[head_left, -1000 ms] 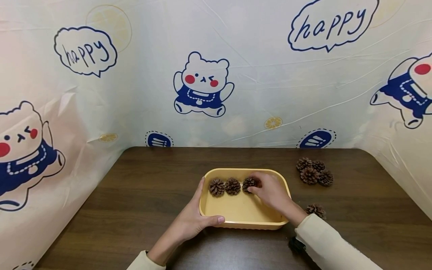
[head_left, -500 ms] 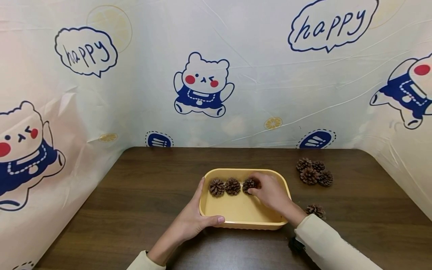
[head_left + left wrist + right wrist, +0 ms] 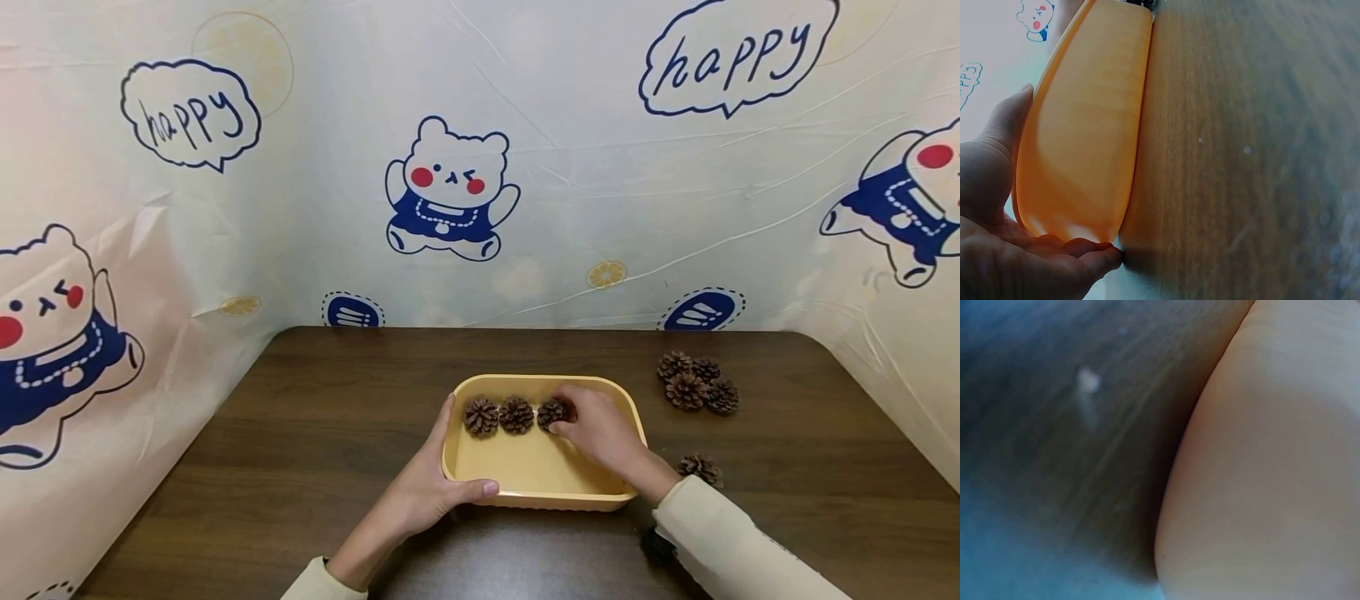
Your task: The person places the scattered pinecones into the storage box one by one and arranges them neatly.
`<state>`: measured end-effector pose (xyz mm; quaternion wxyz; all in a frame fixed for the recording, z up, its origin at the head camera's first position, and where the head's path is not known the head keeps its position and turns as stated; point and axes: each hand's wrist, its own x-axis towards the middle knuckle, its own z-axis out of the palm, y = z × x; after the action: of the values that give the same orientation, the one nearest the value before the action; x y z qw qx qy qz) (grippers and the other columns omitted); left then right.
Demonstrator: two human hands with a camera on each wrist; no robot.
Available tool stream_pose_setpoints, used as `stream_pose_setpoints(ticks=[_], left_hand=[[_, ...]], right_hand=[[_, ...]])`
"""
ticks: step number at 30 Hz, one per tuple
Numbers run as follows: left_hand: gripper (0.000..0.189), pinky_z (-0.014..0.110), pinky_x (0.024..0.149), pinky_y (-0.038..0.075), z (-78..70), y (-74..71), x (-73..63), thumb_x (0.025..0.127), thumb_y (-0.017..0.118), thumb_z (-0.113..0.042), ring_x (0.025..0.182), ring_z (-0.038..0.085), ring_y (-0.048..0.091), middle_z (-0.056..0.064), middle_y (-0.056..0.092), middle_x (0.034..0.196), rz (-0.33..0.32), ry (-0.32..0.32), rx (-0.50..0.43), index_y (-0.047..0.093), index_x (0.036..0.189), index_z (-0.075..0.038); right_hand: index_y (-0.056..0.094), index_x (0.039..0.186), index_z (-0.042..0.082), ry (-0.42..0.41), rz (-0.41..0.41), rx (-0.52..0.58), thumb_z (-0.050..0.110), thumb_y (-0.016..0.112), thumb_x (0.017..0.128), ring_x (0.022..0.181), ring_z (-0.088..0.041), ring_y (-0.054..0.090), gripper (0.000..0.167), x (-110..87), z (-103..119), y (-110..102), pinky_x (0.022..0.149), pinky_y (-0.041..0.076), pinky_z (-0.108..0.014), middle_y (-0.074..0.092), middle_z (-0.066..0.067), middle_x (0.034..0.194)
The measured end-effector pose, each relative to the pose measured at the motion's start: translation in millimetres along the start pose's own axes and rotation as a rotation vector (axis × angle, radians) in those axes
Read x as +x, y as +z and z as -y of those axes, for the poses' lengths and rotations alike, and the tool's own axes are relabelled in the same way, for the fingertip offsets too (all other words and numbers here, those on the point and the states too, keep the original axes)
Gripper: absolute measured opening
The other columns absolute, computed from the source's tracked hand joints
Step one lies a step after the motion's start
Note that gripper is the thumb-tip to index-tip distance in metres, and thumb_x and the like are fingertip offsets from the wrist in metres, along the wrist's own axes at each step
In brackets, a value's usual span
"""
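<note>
A yellow plastic tray sits on the dark wooden table. My left hand grips its left end, thumb over the near rim; in the left wrist view the left hand's fingers lie against the tray's outer wall. Inside, a left pinecone and a middle pinecone stand in a row along the far wall. At the row's right end, my right hand pinches a third pinecone between thumb and fingers, partly covering it.
Several pinecones lie clustered on the table at the back right. Another pinecone lies nearer, beside the right sleeve. A small black object shows under that sleeve. Printed cloth surrounds the table's back and sides.
</note>
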<state>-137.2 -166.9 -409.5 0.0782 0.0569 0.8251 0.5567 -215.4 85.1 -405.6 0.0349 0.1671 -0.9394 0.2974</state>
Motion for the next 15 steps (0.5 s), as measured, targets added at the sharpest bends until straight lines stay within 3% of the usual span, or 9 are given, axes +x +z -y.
stream_pose_setpoints(ticks=[9, 15], left_hand=[[0.136, 0.055, 0.119, 0.037, -0.5, -0.3, -0.1, 0.077, 0.095, -0.020, 0.129, 0.029, 0.061, 0.027, 0.033, 0.167, -0.001, 0.004, -0.003, -0.004, 0.170, -0.014], [0.136, 0.055, 0.119, 0.037, 0.0, -0.2, 0.3, 0.076, 0.095, -0.019, 0.129, 0.029, 0.061, 0.027, 0.032, 0.167, 0.002, 0.009, -0.014, -0.004, 0.170, -0.014]], right_hand=[[0.072, 0.118, 0.001, -0.007, 0.003, 0.003, 0.005, 0.084, 0.085, 0.102, -0.029, 0.072, 0.035, -1.6, 1.6, -1.9, 0.091, 0.058, -0.047, 0.077, -0.015, 0.112], [0.073, 0.118, 0.001, 0.002, -0.009, 0.016, 0.005, 0.084, 0.085, 0.092, -0.023, 0.069, 0.035, -0.2, -0.3, 0.0, 0.083, 0.058, -0.043, 0.077, -0.012, 0.106]])
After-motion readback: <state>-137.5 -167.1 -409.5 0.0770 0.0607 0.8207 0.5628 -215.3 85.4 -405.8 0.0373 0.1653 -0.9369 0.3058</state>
